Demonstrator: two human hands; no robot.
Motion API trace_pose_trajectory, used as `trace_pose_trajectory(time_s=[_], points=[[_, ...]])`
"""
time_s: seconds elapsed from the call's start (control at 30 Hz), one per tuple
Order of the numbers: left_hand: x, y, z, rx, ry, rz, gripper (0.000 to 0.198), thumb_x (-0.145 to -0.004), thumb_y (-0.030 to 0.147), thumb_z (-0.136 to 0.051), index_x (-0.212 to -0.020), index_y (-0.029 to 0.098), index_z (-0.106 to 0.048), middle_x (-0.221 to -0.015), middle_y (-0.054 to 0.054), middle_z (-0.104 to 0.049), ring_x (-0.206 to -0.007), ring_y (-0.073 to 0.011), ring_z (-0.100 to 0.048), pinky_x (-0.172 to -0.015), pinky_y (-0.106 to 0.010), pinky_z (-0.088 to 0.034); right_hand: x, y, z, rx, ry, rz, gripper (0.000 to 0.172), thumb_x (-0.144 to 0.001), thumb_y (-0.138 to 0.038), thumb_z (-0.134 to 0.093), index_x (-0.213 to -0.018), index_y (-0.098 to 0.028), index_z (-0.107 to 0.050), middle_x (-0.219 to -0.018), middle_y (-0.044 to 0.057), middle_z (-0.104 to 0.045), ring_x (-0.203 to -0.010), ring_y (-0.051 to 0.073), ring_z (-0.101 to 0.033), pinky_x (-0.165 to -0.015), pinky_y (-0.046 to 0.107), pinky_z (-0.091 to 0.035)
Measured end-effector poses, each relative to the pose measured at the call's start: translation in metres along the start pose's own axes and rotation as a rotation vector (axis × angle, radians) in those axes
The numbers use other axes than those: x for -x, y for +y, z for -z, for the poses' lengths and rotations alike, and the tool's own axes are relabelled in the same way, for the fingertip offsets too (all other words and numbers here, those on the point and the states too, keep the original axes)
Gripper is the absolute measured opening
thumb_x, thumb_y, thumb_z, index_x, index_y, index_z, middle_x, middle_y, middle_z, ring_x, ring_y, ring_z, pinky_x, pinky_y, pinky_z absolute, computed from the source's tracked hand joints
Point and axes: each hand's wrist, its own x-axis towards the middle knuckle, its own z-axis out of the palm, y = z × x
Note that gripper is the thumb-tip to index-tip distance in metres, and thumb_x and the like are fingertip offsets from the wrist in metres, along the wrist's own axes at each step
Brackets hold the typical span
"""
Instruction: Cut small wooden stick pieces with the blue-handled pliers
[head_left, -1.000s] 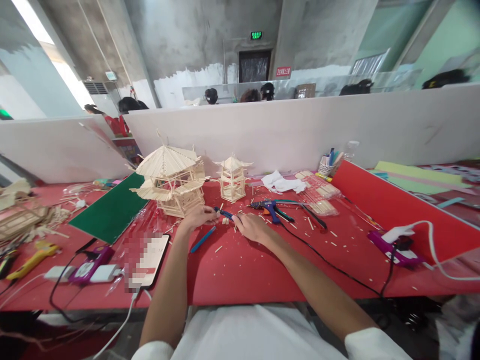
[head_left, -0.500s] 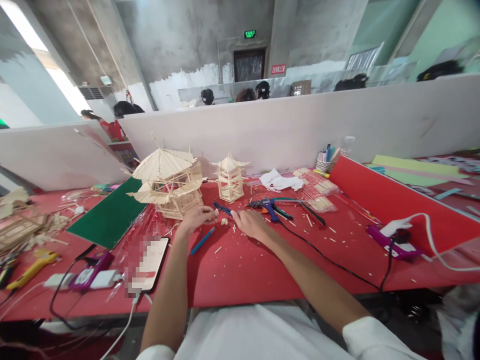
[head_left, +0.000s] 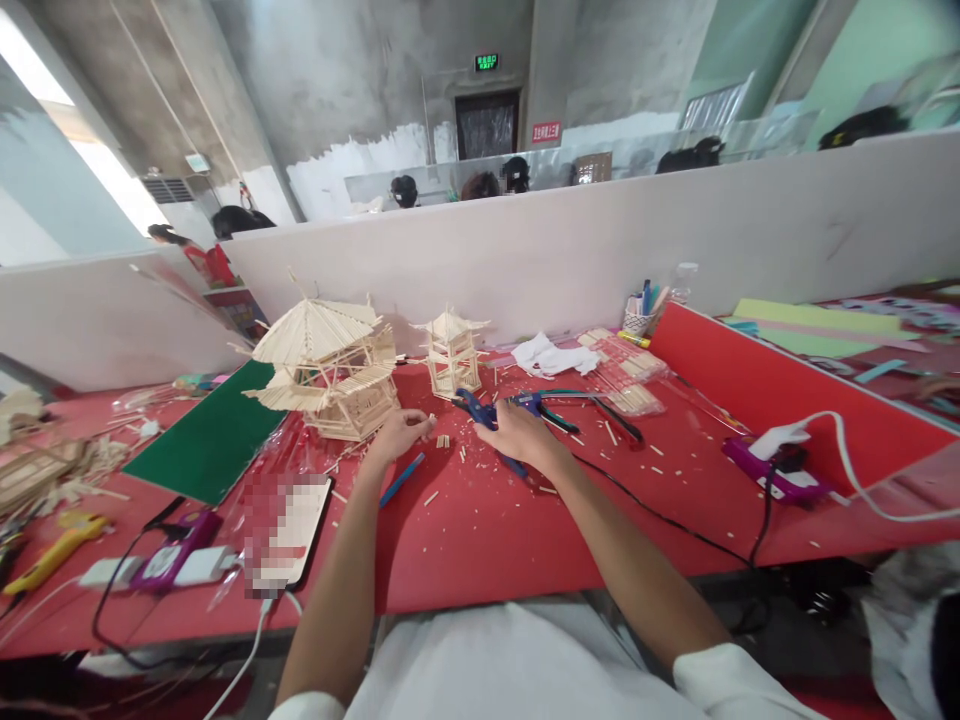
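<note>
Gripping the blue pliers point(head_left: 480, 410) in our right hand point(head_left: 521, 437), we pinch a small stick piece point(head_left: 430, 419) with our left hand point(head_left: 397, 433), low over the red desk point(head_left: 480, 530). It looks light and brittle; holding it near mid-length seems safest.

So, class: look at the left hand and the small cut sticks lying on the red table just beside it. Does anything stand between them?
Nothing visible does. The left hand rests on the red table, and the small cut sticks lie just to its right across bare surface. The blue pen lies nearer the person, out of that gap.
</note>
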Motion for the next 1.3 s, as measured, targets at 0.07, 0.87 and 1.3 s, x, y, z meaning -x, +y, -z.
trace_pose_trajectory(time_s=[0.07,0.87,1.3], points=[[0.001,0.004,-0.001,-0.042,0.024,-0.014,0.045,-0.079,0.059,-0.057,-0.062,0.017,-0.062,-0.059,-0.001,-0.06,-0.058,-0.013,-0.052,-0.059,-0.024,-0.04,0.001,0.0,-0.002,0.044,-0.002,-0.016,0.058,-0.084,-0.052,-0.058,-0.12,-0.008,-0.053,-0.121,0.024,-0.062,-0.117,0.036,-0.057,-0.093,0.038,-0.042],[0.007,0.022,-0.026,-0.028,-0.097,-0.264,0.039,-0.087,0.048,-0.057,-0.071,0.014,-0.065,-0.065,-0.001,-0.063,-0.063,-0.0127,-0.054,-0.063,-0.023,-0.041,-0.01,-0.006,-0.014,-0.522,0.095,0.38,0.022,-0.094,-0.031,-0.053,-0.103,-0.018,-0.067,-0.099,0.006,-0.074,-0.09,0.018,-0.067,-0.079,0.026,-0.046],[0.008,0.021,-0.029,-0.258,-0.083,-0.296,0.032,-0.092,0.04,-0.05,-0.081,0.015,-0.067,-0.073,-0.002,-0.067,-0.067,-0.0143,-0.056,-0.067,-0.024,-0.043,-0.023,-0.003,-0.039,-0.942,-0.007,0.317,0.027,-0.084,-0.042,-0.06,-0.089,-0.016,-0.065,-0.082,0.004,-0.07,-0.067,0.015,-0.062,-0.065,0.026,-0.049]])
